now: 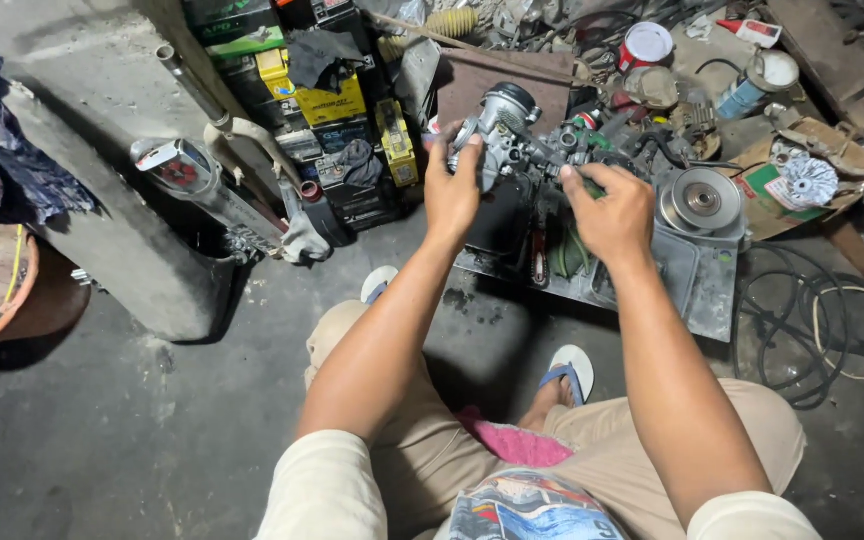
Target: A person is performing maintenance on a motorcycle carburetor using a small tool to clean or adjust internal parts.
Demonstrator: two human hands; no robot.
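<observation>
Grey concrete floor (152, 440), stained and cluttered, carries everything in this workshop corner. Held up above a metal tray (697, 290) on the floor is a carburetor (512, 135), a grey cast body with a round black-rimmed mouth at its top left. It looks whole on the outside, hoses and small fittings on it, so the work on it seems to me at an early or middle stage; no loose parts of it show on the tray. Left hand (452, 190) clasps the body from the left, fingers (472, 150) curled snugly round it. Right hand (612, 210) holds the right end, fingers bent and close together on the fittings there. Beside the tray's right end lies a round metal pulley (702, 200). Stacked black and yellow batteries (327, 100) stand towards the upper left, and black cables (802, 330) coil at the right.
</observation>
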